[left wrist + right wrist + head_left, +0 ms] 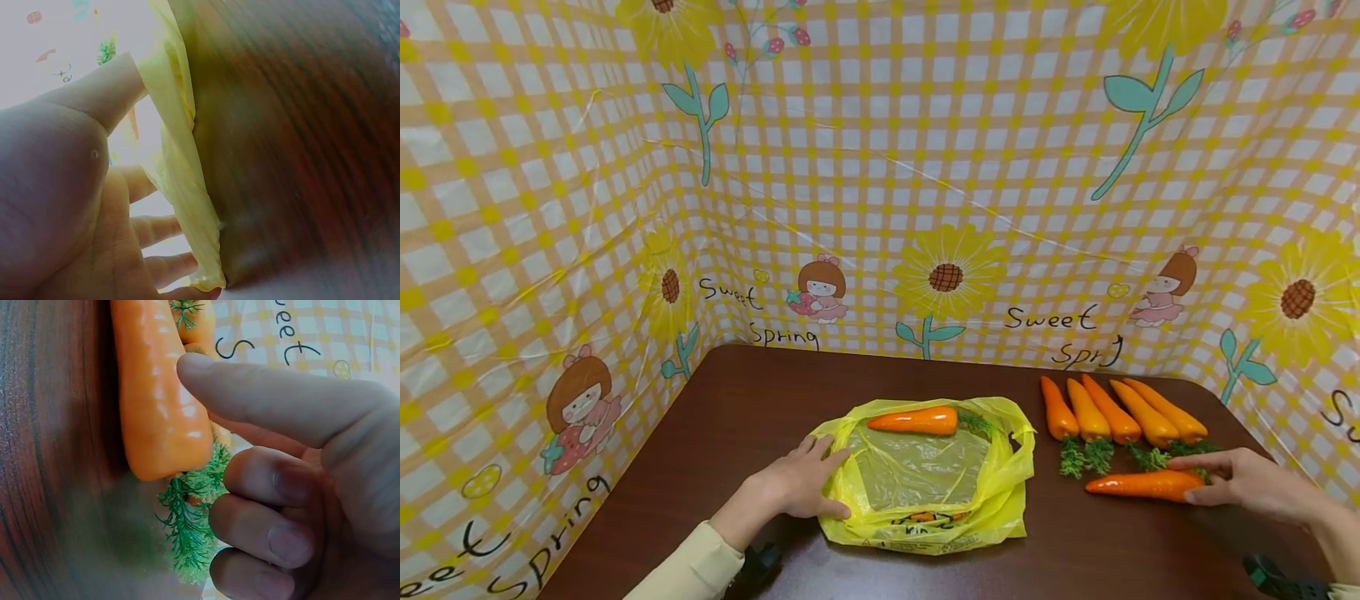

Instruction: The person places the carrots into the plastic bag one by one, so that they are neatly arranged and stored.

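My right hand (1247, 486) curls its fingers around the leafy end of a loose carrot (1142, 485), right of the yellow bag (925, 479). It looks light, stiff and smooth, so its thick end suits gripping. My left hand (797, 483) pinches the bag's thin, floppy edge.

The table (760, 408) is a dark reddish brown with a wood grain that shows in streaks in both wrist views. On it lies a bright yellow plastic bag (1000, 492), thin enough to look paler and greyish where it is see-through in the middle, with dark print near its lower edge. The carrot in the bag (913, 421) is orange with a dark green top. The carrot by the right hand (1142, 485) is orange too, glossy, with feathery green leaves, like the row of carrots (1120, 417) behind it. The backdrop (880, 167) is checked yellow, peach and white, with yellow sunflowers, teal stems, cartoon girls in pink and black lettering. The left sleeve (692, 571) is cream.
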A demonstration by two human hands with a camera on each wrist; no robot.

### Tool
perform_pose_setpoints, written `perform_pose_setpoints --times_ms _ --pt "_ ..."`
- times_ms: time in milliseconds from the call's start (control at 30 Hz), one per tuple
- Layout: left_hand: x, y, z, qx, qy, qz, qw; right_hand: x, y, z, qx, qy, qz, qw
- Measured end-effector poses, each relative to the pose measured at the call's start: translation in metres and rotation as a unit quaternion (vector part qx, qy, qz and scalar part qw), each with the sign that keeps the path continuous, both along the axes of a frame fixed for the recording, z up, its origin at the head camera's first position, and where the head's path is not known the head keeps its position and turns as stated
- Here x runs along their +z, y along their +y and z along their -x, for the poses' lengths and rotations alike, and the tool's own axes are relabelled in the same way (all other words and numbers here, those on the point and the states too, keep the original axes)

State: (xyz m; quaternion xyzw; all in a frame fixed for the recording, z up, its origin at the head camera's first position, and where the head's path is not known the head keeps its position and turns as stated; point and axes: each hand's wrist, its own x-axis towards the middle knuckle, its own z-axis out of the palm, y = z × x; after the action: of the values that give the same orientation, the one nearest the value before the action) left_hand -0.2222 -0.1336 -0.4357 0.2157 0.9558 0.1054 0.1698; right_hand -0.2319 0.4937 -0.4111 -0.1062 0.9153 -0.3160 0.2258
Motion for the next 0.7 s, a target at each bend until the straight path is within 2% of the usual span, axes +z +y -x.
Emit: perform_pose_setpoints --times_ms 200,533,700 --pt "-0.001 0.0 -0.002 0.0 0.004 -0.006 1.0 0.001 -0.004 0.0 -0.005 0.006 -0.013 1.0" --pt "0.0 0.001 -0.001 0.0 0.004 -0.009 0.9999 -0.005 0.007 -0.003 0.015 -0.01 0.05 0.999" --pt "0.001 0.001 -0.001 0.005 -0.002 -0.008 1.0 -0.006 0.009 -0.002 0.014 -0.016 0.054 0.998"
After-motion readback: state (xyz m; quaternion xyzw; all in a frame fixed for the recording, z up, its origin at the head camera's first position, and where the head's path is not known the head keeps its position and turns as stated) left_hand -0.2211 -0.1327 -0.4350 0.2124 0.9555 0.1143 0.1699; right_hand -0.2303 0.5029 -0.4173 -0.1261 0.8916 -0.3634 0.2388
